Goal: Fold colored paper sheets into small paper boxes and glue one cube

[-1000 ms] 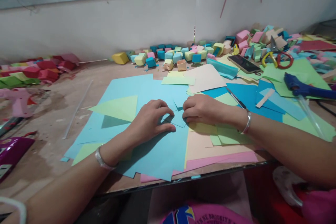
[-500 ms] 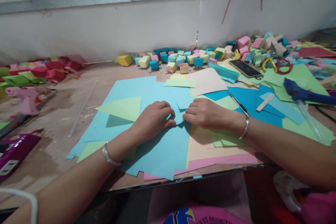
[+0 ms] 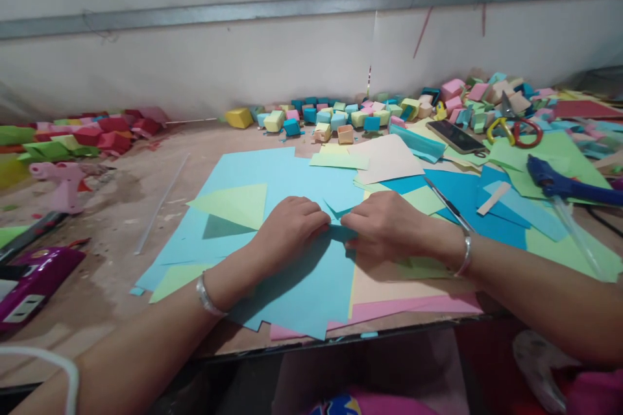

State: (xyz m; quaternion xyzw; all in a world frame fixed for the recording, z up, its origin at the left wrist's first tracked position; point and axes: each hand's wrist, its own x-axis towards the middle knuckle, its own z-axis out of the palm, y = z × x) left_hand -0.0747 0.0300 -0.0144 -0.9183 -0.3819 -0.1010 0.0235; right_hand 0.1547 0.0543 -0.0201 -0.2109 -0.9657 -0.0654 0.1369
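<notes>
Between my hands is a small piece of light blue paper [image 3: 342,231], over larger light blue sheets [image 3: 302,295] on the table. My left hand [image 3: 295,224] has its fingers closed at the piece's left end. Bent over the right end, my right hand [image 3: 382,224] pinches it between thumb and fingers. Much of the piece is hidden by my fingers, and its blue blends with the sheet underneath. A pale green paper [image 3: 236,204] stands partly raised to the left of my left hand. A pen [image 3: 446,202] lies just beyond my right hand.
Small folded paper boxes [image 3: 335,118] line the wall. Scissors [image 3: 514,130], a phone [image 3: 456,136] and a blue glue gun [image 3: 559,178] lie right. At left are a pink glue gun [image 3: 61,185], a clear glue stick [image 3: 163,201] and a purple power strip [image 3: 39,285].
My fingers have closed in on the small blue piece, and my right hand has turned over it. The view has tilted slightly upward, so the whole scene sits lower.
</notes>
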